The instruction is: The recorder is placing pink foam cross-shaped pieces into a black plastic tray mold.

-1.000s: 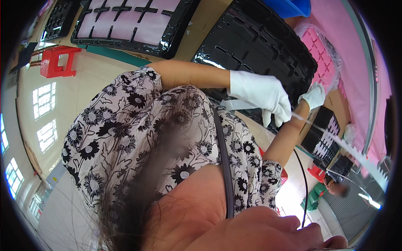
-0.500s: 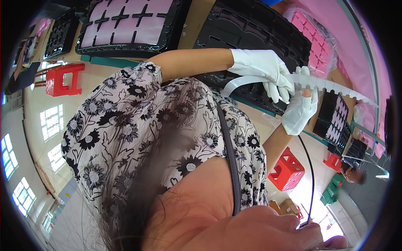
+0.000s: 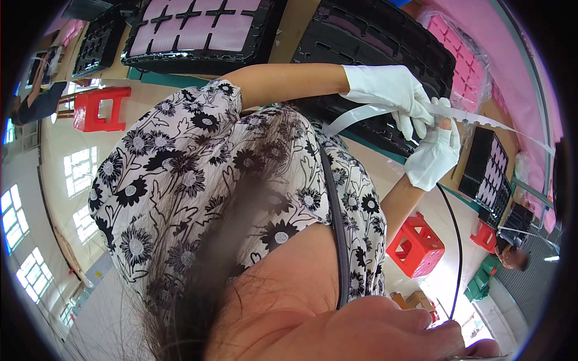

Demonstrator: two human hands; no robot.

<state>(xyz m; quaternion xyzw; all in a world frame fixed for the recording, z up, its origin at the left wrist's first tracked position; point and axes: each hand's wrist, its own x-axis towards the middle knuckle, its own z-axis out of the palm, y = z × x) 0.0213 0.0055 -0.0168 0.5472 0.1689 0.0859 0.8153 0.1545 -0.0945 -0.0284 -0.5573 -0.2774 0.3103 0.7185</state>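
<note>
Black trays (image 3: 385, 36) with pink inserts (image 3: 198, 30) far across the bench. Red stools (image 3: 99, 108) left, (image 3: 415, 243) right.

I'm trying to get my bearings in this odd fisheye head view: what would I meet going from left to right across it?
Red stool → flowered dress → white-gloved hand gripping a pale notched strip → the second gloved hand → small black tray of pink parts.

left hand (image 3: 391, 90): white-gloved, grip closed on a pale toothed plastic strip (image 3: 481, 118)
right hand (image 3: 432, 155): gloved, just below, pinching the strip
far: black trays (image 3: 385, 36) on worktop
right: red stool (image 3: 415, 243)
</note>
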